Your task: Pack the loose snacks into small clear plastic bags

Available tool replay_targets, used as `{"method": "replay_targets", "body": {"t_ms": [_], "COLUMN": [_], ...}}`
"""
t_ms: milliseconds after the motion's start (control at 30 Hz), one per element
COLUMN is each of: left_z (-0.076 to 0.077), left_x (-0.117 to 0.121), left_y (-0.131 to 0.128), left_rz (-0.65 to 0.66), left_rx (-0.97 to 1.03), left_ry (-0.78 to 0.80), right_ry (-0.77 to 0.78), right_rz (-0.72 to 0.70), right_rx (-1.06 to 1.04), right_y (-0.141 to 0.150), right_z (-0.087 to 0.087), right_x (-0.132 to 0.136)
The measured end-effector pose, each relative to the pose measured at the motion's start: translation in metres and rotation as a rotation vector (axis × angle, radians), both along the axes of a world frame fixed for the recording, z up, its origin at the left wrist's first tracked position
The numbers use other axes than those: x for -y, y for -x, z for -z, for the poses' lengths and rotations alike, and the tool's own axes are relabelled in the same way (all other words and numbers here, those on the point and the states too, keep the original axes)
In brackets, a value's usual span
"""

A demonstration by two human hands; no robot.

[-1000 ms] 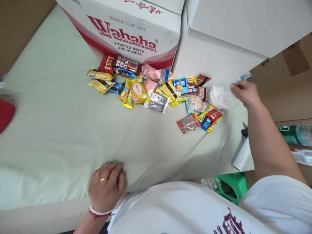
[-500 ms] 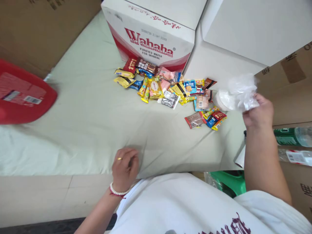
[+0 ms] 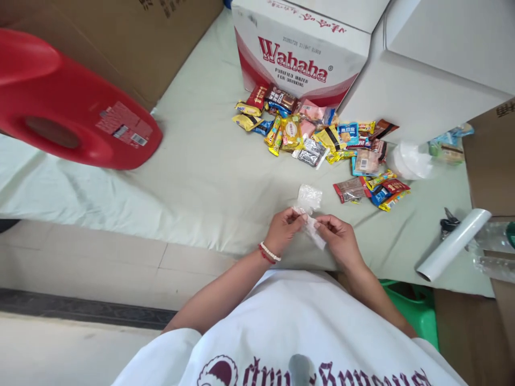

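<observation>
Between my two hands, close to the front edge of the cloth-covered table (image 3: 193,203), is a crumpled clear plastic bag (image 3: 309,198). My left hand (image 3: 284,230) pinches it from the left, a beaded bracelet on the wrist. From the right, my right hand (image 3: 337,234) grips the lower part of the bag with thumb and fingers. Beyond them lies a heap of small wrapped snacks (image 3: 292,133) in yellow, blue, red, pink and brown. A smaller group of snacks (image 3: 386,190) sits nearer on the right, beside a translucent white roll-like thing (image 3: 410,160).
A red jug (image 3: 132,107) lies at the left. A Wahaha water carton (image 3: 301,59) and a white box (image 3: 406,86) stand at the back. To the right are a white tube (image 3: 454,244), dark-handled scissors (image 3: 448,222) and clear bottles (image 3: 494,236). A green stool (image 3: 422,311) is below.
My right hand has brought the plastic bag from the far right to the front middle. My left hand has moved to the right and now grips the bag too. The camera view has shifted.
</observation>
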State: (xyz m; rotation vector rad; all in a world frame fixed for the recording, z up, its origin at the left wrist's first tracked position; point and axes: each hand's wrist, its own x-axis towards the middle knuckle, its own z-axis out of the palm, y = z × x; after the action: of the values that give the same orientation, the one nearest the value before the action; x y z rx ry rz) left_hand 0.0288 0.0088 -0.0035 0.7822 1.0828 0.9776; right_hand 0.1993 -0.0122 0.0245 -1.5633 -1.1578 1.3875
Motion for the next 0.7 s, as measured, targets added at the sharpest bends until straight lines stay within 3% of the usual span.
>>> {"method": "replay_targets", "body": {"t_ms": [100,233,467,600,700], "left_z": [-0.002,-0.009,-0.004,-0.01,-0.014], "left_x": [0.008,0.014,0.014,0.021,0.026], "left_y": [0.006,0.006,0.016,0.013,0.008], "left_rz": [0.0,0.108,0.028,0.034,0.077], "left_rx": [0.012,0.029,0.061,-0.134,-0.112], "left_ry": [0.047,0.01,0.008,-0.083,-0.124], "right_ry": [0.084,0.044,0.117,0.167,0.132], "right_rz": [0.084,0.051,0.139,-0.005,-0.066], "right_rx": [-0.117,-0.146,-0.321,-0.392,-0.371], "right_y": [-0.005,-0.001,-0.009,-0.008,0.002], "right_z": [0.006,0.007,-0.001,-0.009,-0.011], "right_x": [0.001,0.002,0.001,0.008,0.009]}}
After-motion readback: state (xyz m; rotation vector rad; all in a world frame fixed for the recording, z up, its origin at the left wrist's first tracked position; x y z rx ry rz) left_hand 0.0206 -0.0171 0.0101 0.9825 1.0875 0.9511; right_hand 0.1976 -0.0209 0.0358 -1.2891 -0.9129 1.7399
